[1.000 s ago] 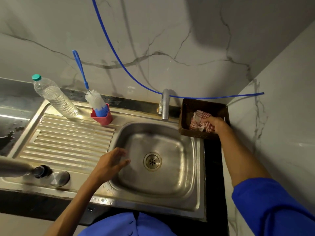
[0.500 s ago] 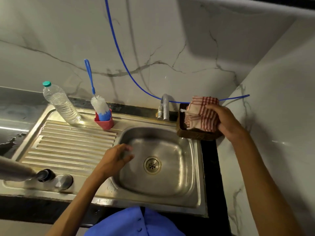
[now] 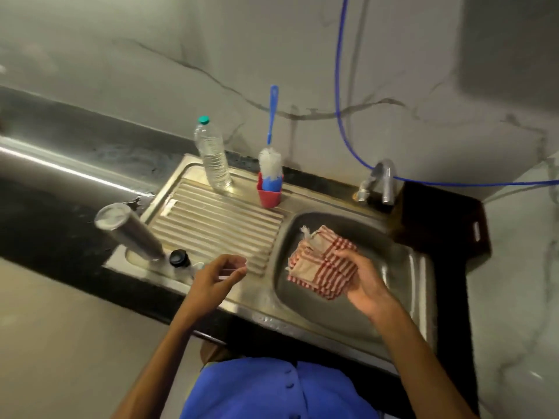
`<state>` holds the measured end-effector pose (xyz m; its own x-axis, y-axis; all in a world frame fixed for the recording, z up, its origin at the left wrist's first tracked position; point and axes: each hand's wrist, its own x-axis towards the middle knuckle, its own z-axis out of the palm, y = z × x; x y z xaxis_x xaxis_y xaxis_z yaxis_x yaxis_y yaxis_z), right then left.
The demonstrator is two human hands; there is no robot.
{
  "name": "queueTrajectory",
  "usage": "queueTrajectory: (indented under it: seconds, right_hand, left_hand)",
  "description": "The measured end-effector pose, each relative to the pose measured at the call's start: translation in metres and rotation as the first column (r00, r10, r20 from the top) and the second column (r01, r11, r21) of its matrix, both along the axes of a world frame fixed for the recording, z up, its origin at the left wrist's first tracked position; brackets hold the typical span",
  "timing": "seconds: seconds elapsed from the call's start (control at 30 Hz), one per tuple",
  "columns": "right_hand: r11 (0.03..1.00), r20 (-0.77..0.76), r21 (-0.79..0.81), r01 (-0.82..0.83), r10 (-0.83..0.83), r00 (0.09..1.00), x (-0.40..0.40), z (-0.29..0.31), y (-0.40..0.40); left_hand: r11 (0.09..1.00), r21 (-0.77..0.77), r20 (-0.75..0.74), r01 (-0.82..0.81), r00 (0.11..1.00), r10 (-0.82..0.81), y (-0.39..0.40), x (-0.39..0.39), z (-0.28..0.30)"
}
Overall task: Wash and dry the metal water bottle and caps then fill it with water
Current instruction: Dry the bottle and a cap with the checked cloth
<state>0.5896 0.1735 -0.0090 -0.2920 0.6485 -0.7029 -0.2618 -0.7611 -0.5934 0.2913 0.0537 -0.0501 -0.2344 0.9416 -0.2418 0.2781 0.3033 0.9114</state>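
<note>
— Blur smears most of the view, doesn't it? What can't you make out?

— Plenty. Behind the left hand (image 3: 218,275), on the front edge of the sink (image 3: 414,300), lies something pale, possibly a second cap, but the fingers hide most of it. The dark basket (image 3: 447,234) at the right of the basin is little more than a black shape with one slot showing. The person's forearms run out of the bottom of the view, with a blue shirt (image 3: 272,391) between them.

— And the metal water bottle (image 3: 128,234)?

— Standing upside down at the front left corner of the draining board, leaning in the wide lens, its flat base up. The small black cap (image 3: 179,257) sits just beside its mouth end, on the steel.

— The hands?

— The right hand (image 3: 363,278) is over the basin, palm up, fingers and thumb curled round a folded red-checked cloth (image 3: 320,267), which it grips by its right side; the frayed corner pokes up toward the tap (image 3: 384,182). The left hand hovers above the board's front edge, near the black cap, fingers loosely bent and parted, holding nothing.

— Anything at the back?

— A clear plastic bottle (image 3: 213,158) with a green lid, and beside it a red cup (image 3: 269,196) holding a blue-handled bottle brush (image 3: 270,164). A blue hose (image 3: 344,116) loops down to the tap.
</note>
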Motion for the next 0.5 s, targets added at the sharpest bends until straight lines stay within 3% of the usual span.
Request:
queueTrajectory:
  seconds: [0.17, 0.33, 0.5]
  right_hand:
    - [0.995, -0.091, -0.082, -0.052, 0.045, 0.995, -0.092, -0.013, -0.025]
    - [0.998, -0.208, -0.055, -0.018, 0.006, 0.978, -0.164, -0.005, -0.022]
    - [0.997, -0.158, -0.048, 0.059, -0.066, 0.985, -0.215, 0.0, -0.019]
  left_hand:
    - [0.988, -0.091, -0.037, -0.129, 0.991, 0.126, -0.065, -0.074, -0.006]
    - [0.916, 0.092, 0.021, -0.392, 0.92, 0.391, -0.109, -0.143, 0.006]
    - [0.817, 0.075, -0.024, -0.572, 0.818, 0.575, -0.099, -0.218, 0.003]
